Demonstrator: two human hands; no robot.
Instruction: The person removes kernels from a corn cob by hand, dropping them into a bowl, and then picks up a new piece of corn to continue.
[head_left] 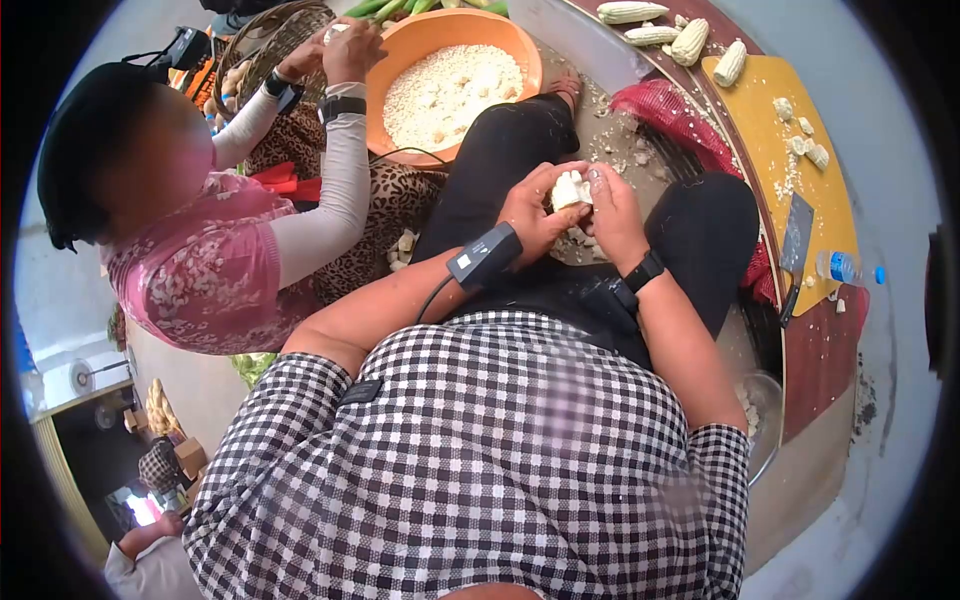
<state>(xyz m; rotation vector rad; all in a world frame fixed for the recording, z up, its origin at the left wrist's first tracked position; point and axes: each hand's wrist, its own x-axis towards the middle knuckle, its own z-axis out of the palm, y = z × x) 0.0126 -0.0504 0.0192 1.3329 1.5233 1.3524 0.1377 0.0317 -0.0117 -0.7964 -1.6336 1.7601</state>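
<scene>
Above my lap, my left hand (533, 212) and my right hand (617, 215) both grip a short white piece of corn cob (569, 190) between them. The fingers of both hands are closed around its sides. Beyond my hands stands an orange basin (540, 70) that holds loose white kernels (450, 98). Cob scraps and kernels lie on the floor near my feet. Dark bands are on both my wrists.
At the left a co-worker (200, 250) holds something white above the basin's edge. On the right, a yellow board (825, 200) bears cob pieces and a cleaver (796, 235). A bottle (842, 267) lies beside it; whole cobs (690, 42) lie farther back.
</scene>
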